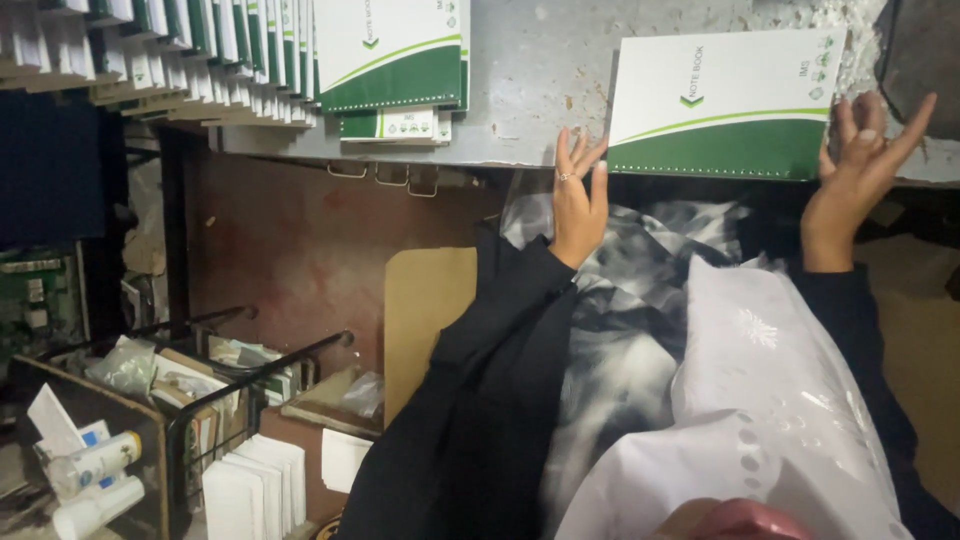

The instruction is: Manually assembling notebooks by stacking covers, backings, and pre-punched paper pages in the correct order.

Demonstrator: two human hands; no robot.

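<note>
Resting on a scuffed grey metal surface [540,80], the green-and-white notebook [720,100] sits between both grips: left hand [578,205] flat against its edge, right hand [858,180] spread open, holding nothing; stacked notebooks [200,50] lie well left.

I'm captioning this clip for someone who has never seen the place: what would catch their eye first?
First, the white-and-green notebook lying on the grey worktable at top right, framed by the left hand at its lower left corner and the right hand, fingers spread, at its right edge. Next, the fanned row of matching notebooks along the top left.
</note>
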